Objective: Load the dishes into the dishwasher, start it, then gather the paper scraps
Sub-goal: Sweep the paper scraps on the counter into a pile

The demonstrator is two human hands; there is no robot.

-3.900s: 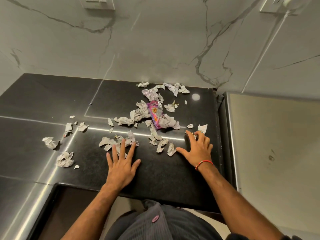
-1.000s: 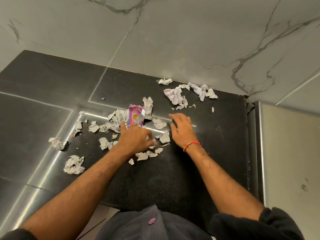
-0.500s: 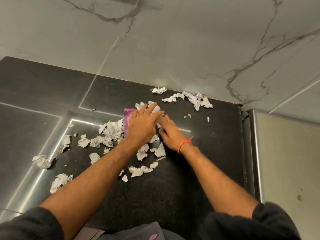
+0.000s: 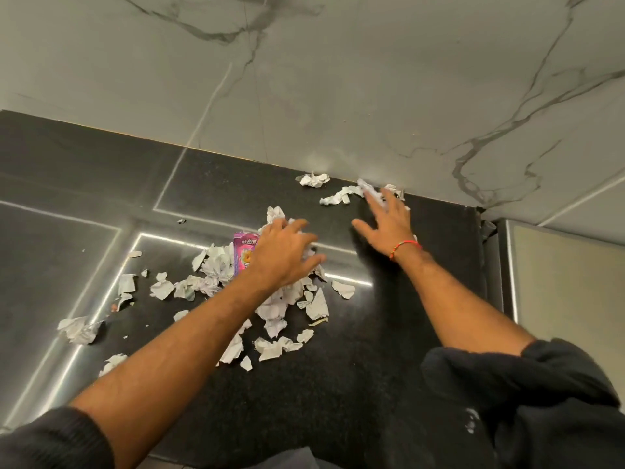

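The fingers (image 4: 297, 228) of the left hand (image 4: 282, 257) curl loosely down over a heap of paper scraps (image 4: 216, 269) in the middle of the dark surface (image 4: 372, 350); whether they actually pinch any paper I cannot tell, since the palm hides what lies beneath. The fingers (image 4: 389, 201) of the right hand (image 4: 389, 225) are straight and spread, reaching toward the back edge, their tips touching a strip of white scraps (image 4: 341, 196) that lies against the foot of the wall (image 4: 338, 96). A red thread bracelet (image 4: 404, 247) circles the right wrist.

Just left of the left hand, partly under it, sits a purple wrapper (image 4: 244, 250) with pink print, lodged among the torn paper. More pieces trail from the heap toward the near side below the left forearm, and a single scrap (image 4: 343, 288) lies apart to the right of the heap. Loose scraps lie farther left, including a crumpled one (image 4: 79, 329) well apart from the main pile, and another small wad (image 4: 314, 179) rests at the wall's base, left of the right hand's fingertips.

Both forearms are bare, with dark sleeves (image 4: 527, 377) pushed up. The wall is pale marble with grey veins. At the right, beside the surface's end, stands a steel-edged panel (image 4: 558, 299).
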